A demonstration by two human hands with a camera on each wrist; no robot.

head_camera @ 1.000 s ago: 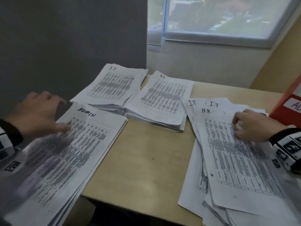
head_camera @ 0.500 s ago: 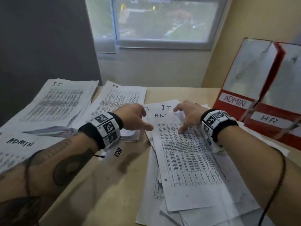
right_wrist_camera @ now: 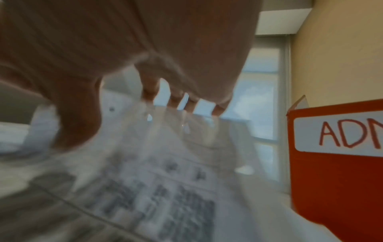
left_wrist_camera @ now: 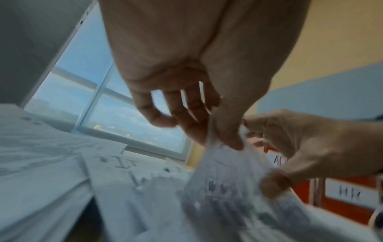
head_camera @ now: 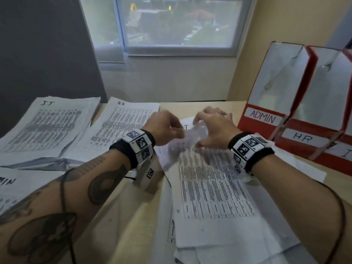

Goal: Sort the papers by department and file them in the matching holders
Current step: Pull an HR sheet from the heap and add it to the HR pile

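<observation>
An unsorted pile of printed papers (head_camera: 215, 197) lies on the desk in front of me. Both hands lift the far edge of its top sheet (head_camera: 190, 147), which is blurred. My left hand (head_camera: 177, 131) pinches that edge between thumb and fingers; the left wrist view shows the pinch (left_wrist_camera: 223, 139) on the sheet (left_wrist_camera: 228, 180). My right hand (head_camera: 197, 133) grips the same edge, thumb in front and fingers behind, as in the right wrist view (right_wrist_camera: 132, 117). Red holders labelled ADMIN (head_camera: 266, 103) and HR (head_camera: 314, 130) stand at the right.
Sorted piles lie on the left: IT (head_camera: 51, 126), HR (head_camera: 122, 126) and ADMIN (head_camera: 11, 187). A third red holder (head_camera: 342, 155) is cut off at the right edge. A window and wall close off the far side. Bare desk (head_camera: 133, 216) shows between the piles.
My left hand crossed from the ADMIN pile to the unsorted pile. Both hands went from resting on the top sheet to pinching its far edge and raising it.
</observation>
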